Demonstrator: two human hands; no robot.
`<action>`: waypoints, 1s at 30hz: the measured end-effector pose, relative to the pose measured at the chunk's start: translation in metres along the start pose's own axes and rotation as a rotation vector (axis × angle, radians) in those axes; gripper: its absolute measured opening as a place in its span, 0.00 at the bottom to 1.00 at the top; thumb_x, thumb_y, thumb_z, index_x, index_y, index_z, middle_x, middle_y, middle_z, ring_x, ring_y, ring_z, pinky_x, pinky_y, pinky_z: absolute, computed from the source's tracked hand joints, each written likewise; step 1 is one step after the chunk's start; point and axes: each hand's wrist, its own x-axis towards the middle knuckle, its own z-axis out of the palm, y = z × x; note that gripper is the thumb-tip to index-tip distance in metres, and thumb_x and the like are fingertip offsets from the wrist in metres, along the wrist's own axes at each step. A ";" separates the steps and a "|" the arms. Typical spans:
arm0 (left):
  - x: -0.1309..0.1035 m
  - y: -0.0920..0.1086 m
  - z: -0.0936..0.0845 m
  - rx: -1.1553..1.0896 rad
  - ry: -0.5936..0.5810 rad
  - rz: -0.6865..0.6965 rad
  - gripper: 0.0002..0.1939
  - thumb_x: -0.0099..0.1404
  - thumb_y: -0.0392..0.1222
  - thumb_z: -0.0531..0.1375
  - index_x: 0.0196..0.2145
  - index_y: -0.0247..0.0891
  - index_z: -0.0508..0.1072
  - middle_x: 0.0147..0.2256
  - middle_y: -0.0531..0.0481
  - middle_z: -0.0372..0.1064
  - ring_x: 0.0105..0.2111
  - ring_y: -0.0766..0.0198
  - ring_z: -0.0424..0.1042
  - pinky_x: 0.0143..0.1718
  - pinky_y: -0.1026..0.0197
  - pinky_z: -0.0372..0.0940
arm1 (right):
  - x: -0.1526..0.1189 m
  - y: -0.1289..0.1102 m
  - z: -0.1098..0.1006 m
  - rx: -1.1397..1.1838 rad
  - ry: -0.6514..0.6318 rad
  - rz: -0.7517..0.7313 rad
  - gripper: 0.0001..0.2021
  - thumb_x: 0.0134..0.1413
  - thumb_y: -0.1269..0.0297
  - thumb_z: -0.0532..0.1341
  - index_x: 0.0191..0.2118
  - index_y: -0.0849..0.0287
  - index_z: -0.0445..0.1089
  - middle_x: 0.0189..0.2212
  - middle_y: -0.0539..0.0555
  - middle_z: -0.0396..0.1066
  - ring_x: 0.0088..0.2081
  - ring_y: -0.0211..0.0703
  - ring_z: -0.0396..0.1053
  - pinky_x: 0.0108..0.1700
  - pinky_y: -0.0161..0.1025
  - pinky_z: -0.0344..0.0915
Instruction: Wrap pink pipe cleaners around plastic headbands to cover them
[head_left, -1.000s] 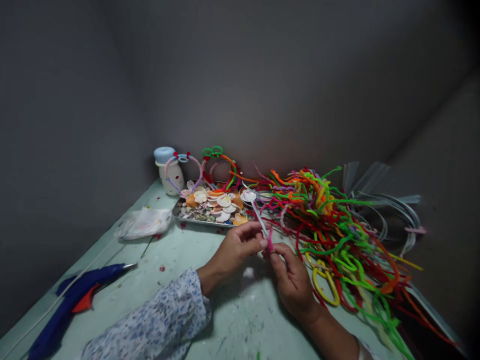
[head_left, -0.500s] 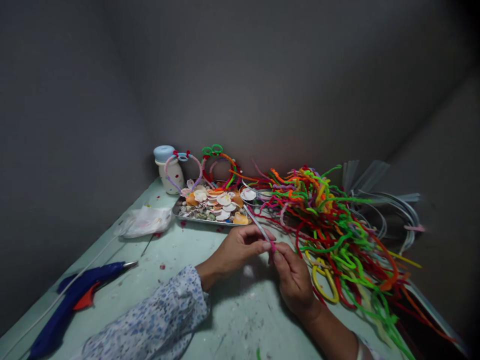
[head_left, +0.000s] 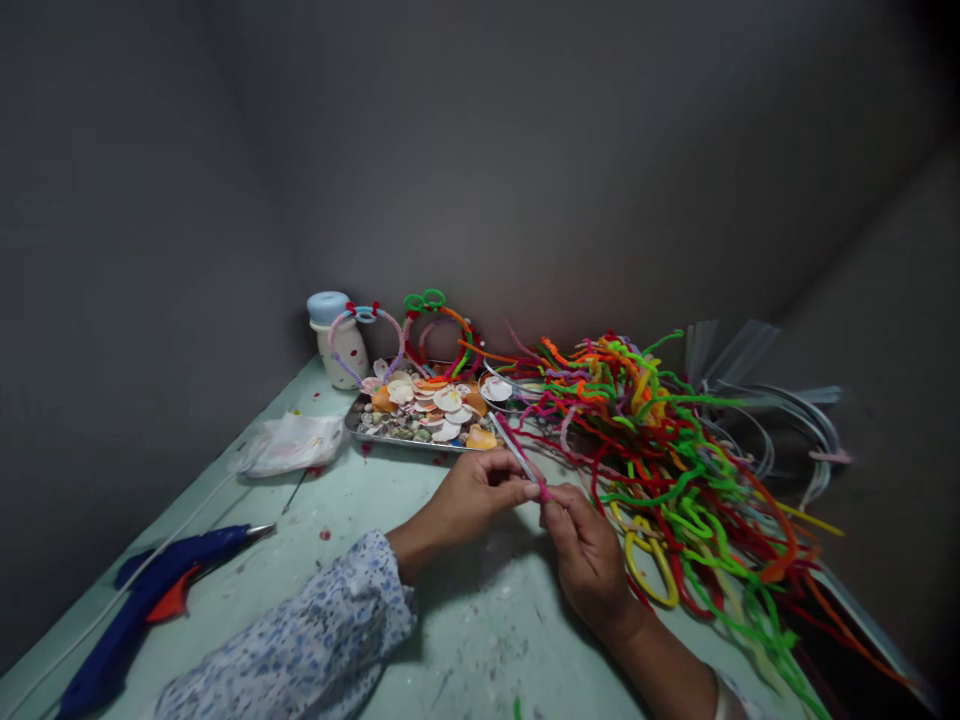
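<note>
My left hand (head_left: 469, 502) pinches a thin pale strip (head_left: 529, 466) between thumb and fingers; it slants up and away toward the shells. A pink pipe cleaner (head_left: 544, 492) lies round the strip's near end, and pink fuzz also shows along its upper part. The near end is gripped by the thumb and forefinger of my right hand (head_left: 589, 560), whose other fingers are curled. The two hands meet just above the table, fingertips nearly touching. Where the strip's lower end stops is hidden by my fingers.
A metal tray (head_left: 405, 441) of shells stands behind my hands, with pipe-cleaner-wrapped hoops (head_left: 400, 345) and a blue-lidded jar (head_left: 339, 345). Tangled pipe cleaners (head_left: 652, 430) pile up right, before clear bands (head_left: 814, 425). Left are a plastic bag (head_left: 289, 445) and a blue glue gun (head_left: 150, 610).
Pink pipe cleaner now shows along the upper part of the strip, which looked plain pale before. Both hands have barely shifted and keep their pinch.
</note>
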 end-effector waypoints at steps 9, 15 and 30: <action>-0.001 0.001 0.004 0.023 0.033 -0.011 0.12 0.53 0.46 0.67 0.26 0.33 0.74 0.24 0.53 0.65 0.25 0.70 0.60 0.29 0.65 0.54 | -0.001 0.000 0.001 -0.042 0.021 0.000 0.08 0.63 0.67 0.52 0.40 0.53 0.68 0.29 0.50 0.66 0.32 0.43 0.64 0.36 0.39 0.61; 0.001 -0.001 0.002 0.106 0.059 -0.041 0.16 0.53 0.49 0.67 0.29 0.32 0.74 0.25 0.52 0.66 0.26 0.69 0.61 0.29 0.64 0.54 | 0.001 0.001 0.001 -0.096 0.039 -0.052 0.08 0.62 0.69 0.53 0.42 0.54 0.68 0.31 0.51 0.68 0.34 0.43 0.65 0.37 0.39 0.62; 0.002 -0.002 -0.001 0.192 0.046 -0.032 0.15 0.54 0.48 0.66 0.29 0.32 0.72 0.23 0.55 0.61 0.24 0.71 0.56 0.26 0.65 0.50 | 0.003 0.002 0.000 -0.142 0.077 -0.119 0.08 0.61 0.72 0.54 0.41 0.55 0.68 0.32 0.51 0.69 0.36 0.42 0.67 0.38 0.38 0.63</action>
